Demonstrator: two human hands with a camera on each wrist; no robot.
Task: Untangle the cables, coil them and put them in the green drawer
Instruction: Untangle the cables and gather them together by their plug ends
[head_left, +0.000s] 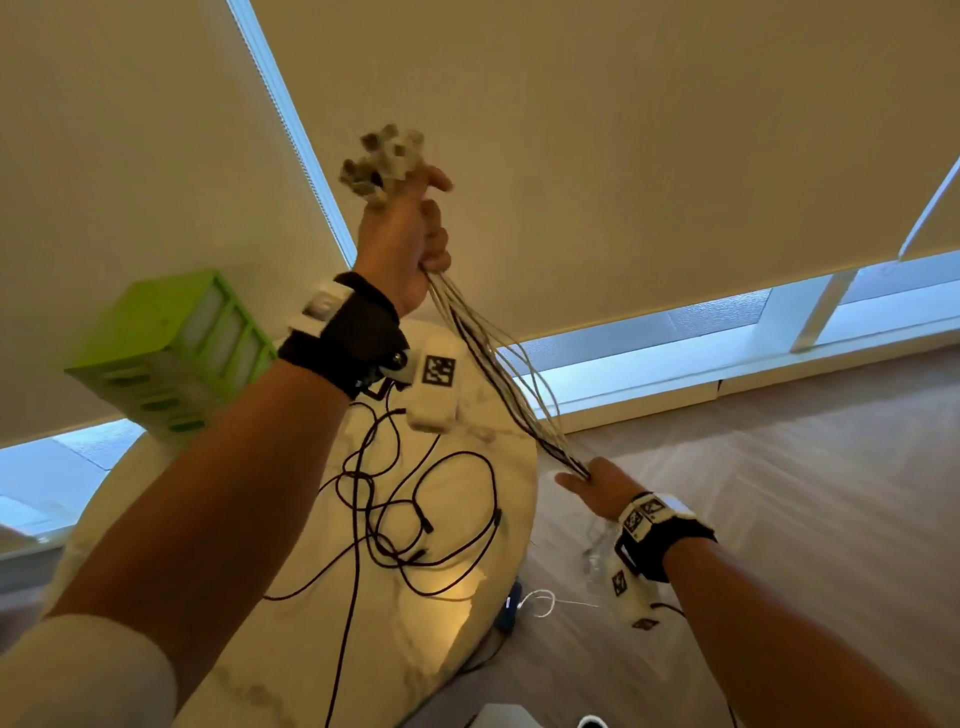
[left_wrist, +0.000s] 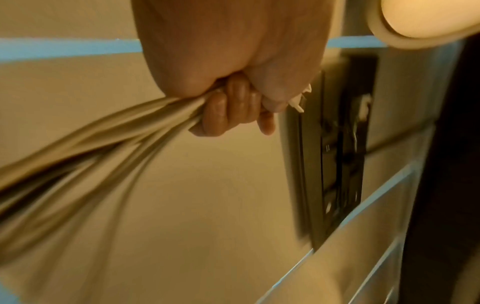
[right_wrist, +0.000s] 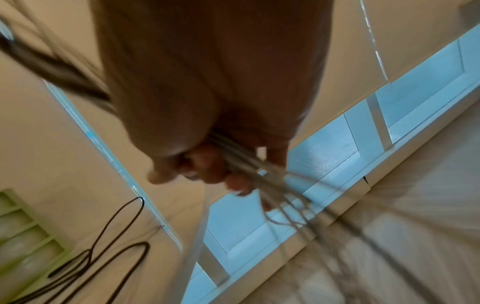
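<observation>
- Two hands work one bundle of thin pale and dark cables (head_left: 488, 364), so the untangling step looks to be in hand, with coiling not yet begun.
- Left of the raised grip and lower stands the lime-green plastic drawer unit (head_left: 171, 353), four drawer fronts visible, all apparently pushed in.
- The left hand (head_left: 402, 249) is fisted tight around the bundle's top; a cluster of pale plug ends (head_left: 384, 161) sticks out above the fist, too bunched to count.
- Below that grip, a loose tangle of dark thin cord (head_left: 415, 519) sprawls on the round white marble-look tabletop (head_left: 483, 603); whether it is one cord or several cannot be told.
- The right hand (head_left: 597, 493), down the strands from the upper fist, closes around them with fingers curled, roughly eight strands running between the two grips.
- Next, I judge, the lower hand should slide down to comb the strands straight before winding.
</observation>
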